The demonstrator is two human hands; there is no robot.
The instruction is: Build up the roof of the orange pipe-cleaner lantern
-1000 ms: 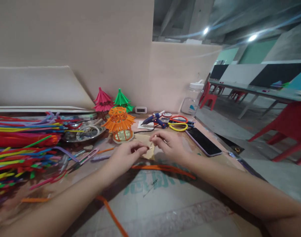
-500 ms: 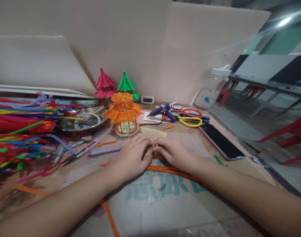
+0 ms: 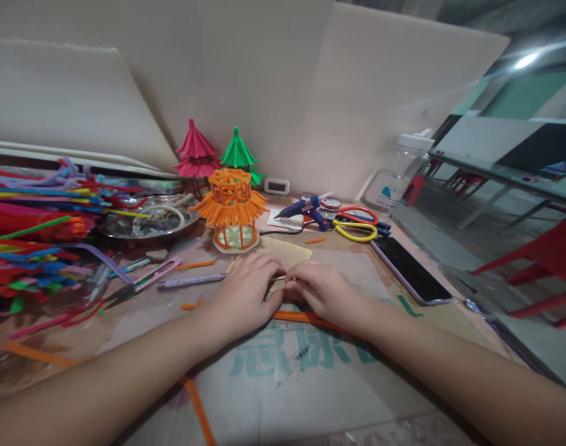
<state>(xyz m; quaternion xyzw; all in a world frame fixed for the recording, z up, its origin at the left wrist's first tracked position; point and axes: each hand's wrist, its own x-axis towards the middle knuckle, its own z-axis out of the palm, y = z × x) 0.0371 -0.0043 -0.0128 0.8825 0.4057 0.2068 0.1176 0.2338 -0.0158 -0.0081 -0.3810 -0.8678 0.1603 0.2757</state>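
Note:
Both of my hands rest close together over the middle of the table. My left hand has its fingers curled down, and what lies under them is hidden. My right hand is pinched around something small, too hidden to make out. Beneath and beside the right hand runs a bundle of orange strips. A tan sheet lies just beyond the hands. Behind it stands an orange tiered pavilion model on a pale base, with a pink model and a green model farther back.
Colourful fuzzy sticks and a metal dish fill the left side. Black-bladed snips lie near a purple pen. Beyond my right hand are a blue glue gun, scissors, a phone and a bottle.
The camera view has shifted slightly, so the table objects appear a little farther left. My hands keep nearly the same pose.

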